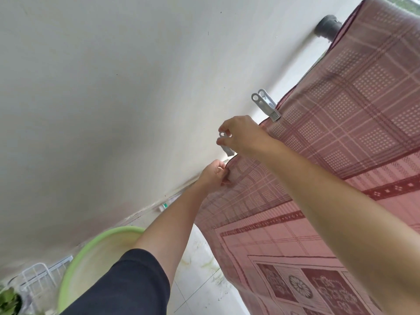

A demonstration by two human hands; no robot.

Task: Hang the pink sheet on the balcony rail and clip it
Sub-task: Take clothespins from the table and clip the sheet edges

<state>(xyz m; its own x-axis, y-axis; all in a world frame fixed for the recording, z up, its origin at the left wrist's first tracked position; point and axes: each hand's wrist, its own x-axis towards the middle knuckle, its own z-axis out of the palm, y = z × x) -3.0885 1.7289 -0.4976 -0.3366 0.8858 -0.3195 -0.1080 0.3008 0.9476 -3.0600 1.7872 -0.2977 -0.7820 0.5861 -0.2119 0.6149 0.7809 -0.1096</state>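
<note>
The pink patterned sheet (341, 137) hangs draped over the balcony rail, which it hides, and fills the right side of the tilted view. One grey clip (267, 104) sits clamped on the sheet's top edge. My right hand (241, 135) pinches a second grey clip (225, 143) just left of that edge, above the sheet's corner. My left hand (214, 175) grips the sheet's corner a little below the held clip.
A plain white wall (113, 87) fills the left and top. A dark pipe (327, 28) enters the wall at the upper right. Below stand a green basin (75, 264), a white wire rack (38, 280) and a green plant (9, 301) on the tiled floor.
</note>
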